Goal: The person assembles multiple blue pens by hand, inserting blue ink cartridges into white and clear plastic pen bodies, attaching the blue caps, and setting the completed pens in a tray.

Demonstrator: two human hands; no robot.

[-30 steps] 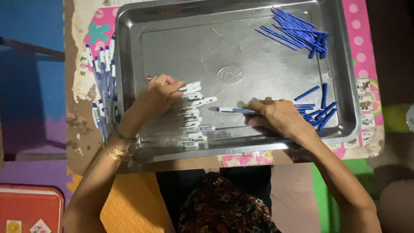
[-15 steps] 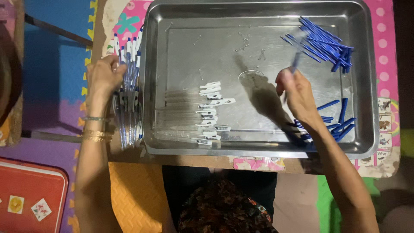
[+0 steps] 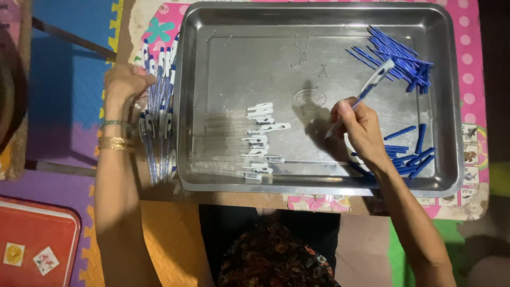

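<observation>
Pen (image 3: 362, 93), white and blue, is in your right hand (image 3: 359, 130), pinched between the fingers and held slanted above the metal tray (image 3: 319, 21), its white end pointing up and to the right toward the far corner. Right grip: closed on the pen. The hand hovers over the right half of the tray and throws a shadow on the bare metal just to its left.

Your left hand (image 3: 123, 81) is outside the tray, on the left, resting on the row of finished pens (image 3: 158, 114) that lie side by side on the surface against the tray's left wall. Left grip: fingers curled over the upper end of that row; you cannot tell whether they actually pinch a pen. Bangles sit on that wrist.

Inside the tray:
- clear pen barrels with white clips (image 3: 263, 141), laid in a loose column near the middle, nearer the front wall;
- a heap of blue refills (image 3: 398, 56) in the far right corner, just beyond the tip of the held pen;
- a second scatter of blue parts (image 3: 409, 154) in the near right corner, partly under your right wrist.

Tray sits on a worn surface over coloured foam mats (image 3: 64, 69). A red case (image 3: 32, 244) lies on the floor at lower left.
</observation>
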